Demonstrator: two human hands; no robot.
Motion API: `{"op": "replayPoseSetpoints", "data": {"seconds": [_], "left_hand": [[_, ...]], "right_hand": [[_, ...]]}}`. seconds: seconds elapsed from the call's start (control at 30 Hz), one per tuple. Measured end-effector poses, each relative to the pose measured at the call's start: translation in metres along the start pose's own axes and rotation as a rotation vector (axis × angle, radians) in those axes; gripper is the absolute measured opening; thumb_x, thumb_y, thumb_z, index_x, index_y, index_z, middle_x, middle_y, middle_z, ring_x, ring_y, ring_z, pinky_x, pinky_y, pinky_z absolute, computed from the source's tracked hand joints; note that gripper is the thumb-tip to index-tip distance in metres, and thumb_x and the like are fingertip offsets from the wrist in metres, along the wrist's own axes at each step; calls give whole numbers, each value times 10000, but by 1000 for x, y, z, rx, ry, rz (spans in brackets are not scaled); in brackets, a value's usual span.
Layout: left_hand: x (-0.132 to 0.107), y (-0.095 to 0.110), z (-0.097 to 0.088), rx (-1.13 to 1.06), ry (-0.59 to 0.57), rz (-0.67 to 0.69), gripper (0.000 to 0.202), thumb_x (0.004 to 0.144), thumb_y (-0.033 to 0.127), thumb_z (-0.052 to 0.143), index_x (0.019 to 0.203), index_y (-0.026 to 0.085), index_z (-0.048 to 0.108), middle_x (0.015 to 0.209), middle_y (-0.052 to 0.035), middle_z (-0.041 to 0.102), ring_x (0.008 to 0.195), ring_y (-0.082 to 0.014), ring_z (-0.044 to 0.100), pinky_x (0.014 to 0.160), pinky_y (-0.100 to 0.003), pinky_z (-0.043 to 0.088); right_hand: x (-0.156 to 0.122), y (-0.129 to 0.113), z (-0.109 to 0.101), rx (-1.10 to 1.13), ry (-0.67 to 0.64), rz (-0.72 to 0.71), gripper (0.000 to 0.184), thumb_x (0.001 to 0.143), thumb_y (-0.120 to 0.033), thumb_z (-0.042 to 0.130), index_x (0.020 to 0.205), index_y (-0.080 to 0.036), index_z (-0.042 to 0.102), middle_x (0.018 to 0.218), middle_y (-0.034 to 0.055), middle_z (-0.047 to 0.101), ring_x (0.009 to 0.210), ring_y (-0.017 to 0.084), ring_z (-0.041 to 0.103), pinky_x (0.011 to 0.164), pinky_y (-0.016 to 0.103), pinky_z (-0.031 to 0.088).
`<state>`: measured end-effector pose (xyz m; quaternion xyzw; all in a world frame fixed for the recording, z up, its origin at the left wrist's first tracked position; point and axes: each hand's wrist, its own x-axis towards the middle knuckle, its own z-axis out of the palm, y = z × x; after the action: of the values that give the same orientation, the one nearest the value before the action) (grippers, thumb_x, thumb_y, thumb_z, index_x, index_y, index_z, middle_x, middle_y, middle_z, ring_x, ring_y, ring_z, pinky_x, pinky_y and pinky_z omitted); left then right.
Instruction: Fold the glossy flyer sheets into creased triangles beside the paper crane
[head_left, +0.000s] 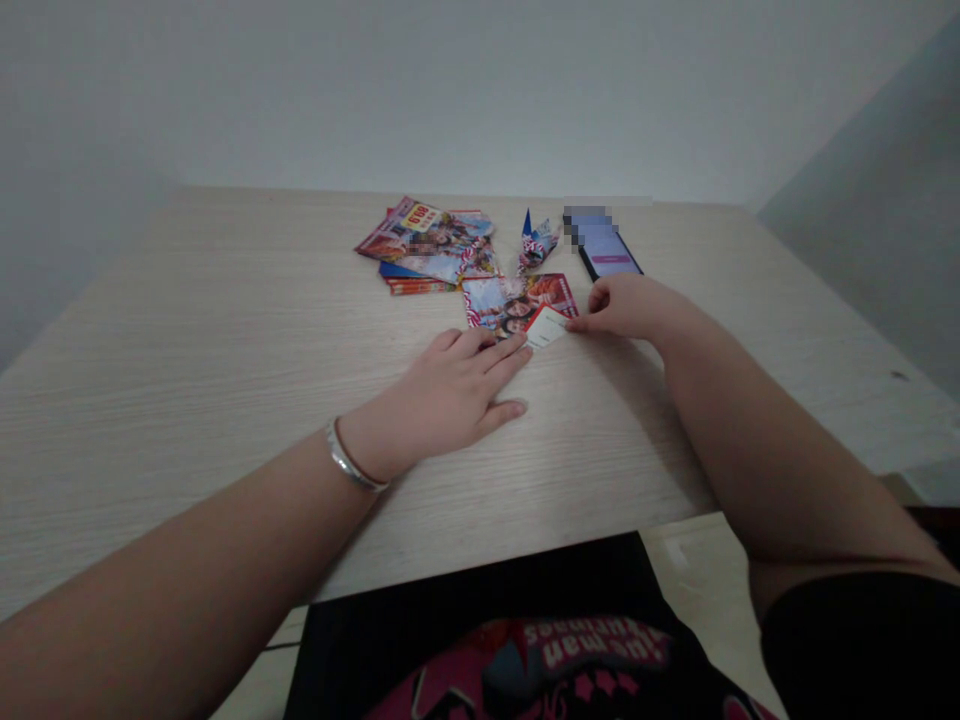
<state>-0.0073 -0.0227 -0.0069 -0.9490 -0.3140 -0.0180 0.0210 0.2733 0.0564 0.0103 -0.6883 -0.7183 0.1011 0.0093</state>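
A colourful printed paper square (517,300) lies on the light wooden table (225,330), with one corner folded over so its white underside (546,327) shows. My left hand (457,385) rests flat on the table, fingers stretched out, its fingertips touching the near edge of the paper. My right hand (626,308) is curled, its fingertips pinching the folded white corner. A silver bangle (351,462) circles my left wrist.
A loose pile of colourful paper sheets (431,245) lies farther back on the table. A small folded paper figure (536,243) stands beside it. A phone (606,250) with a lit screen lies at the back right. The table's near edge runs just before my lap.
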Motion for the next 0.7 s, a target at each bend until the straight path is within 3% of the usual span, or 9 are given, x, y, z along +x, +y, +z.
{"op": "replayPoseSetpoints", "data": {"seconds": [0.17,0.3,0.37,0.43,0.53,0.7], "left_hand": [[0,-1,4,5,19,12,688,1093,575,398,1614,128,447,1700,-128,411,1408,-372,486,1096,-509,414],[-1,-3,4,4,23,13,701,1095,590,371,1616,126,444,1704,-125,402,1414,-381,478,1095,-515,414],[-2,-2,4,4,22,14,699,1095,588,372,1617,129,443,1701,-127,409,1414,-381,482,1095,-513,417],[-2,-2,4,2,22,14,700,1094,587,378,1617,128,443,1694,-137,419,1415,-383,489,1097,-515,419],[-1,-2,4,-1,15,9,700,1092,581,388,1618,122,441,1693,-151,416,1423,-392,492,1111,-532,418],[-3,-2,1,-18,-40,5,709,1080,588,416,1616,126,446,1711,-139,382,1459,-401,475,1145,-547,423]], "right_hand": [[0,9,-7,20,-10,50,406,773,-497,846,571,-248,596,576,22,614,572,188,534,580,370,378],[-5,5,-8,64,133,52,224,794,-235,799,683,-219,605,704,57,661,649,178,542,634,372,385],[-11,-7,-3,153,202,16,160,864,-281,738,778,-208,624,779,72,700,683,180,573,640,356,404],[-18,-25,4,225,189,-85,105,924,-304,669,894,-208,639,835,57,726,705,179,602,648,331,424],[-28,-48,15,86,99,-257,113,962,-307,590,967,-207,643,926,70,757,770,206,644,658,332,406],[-33,-59,21,-89,137,-228,283,971,-460,561,1049,-203,649,1025,119,772,866,271,690,620,340,341]]}}
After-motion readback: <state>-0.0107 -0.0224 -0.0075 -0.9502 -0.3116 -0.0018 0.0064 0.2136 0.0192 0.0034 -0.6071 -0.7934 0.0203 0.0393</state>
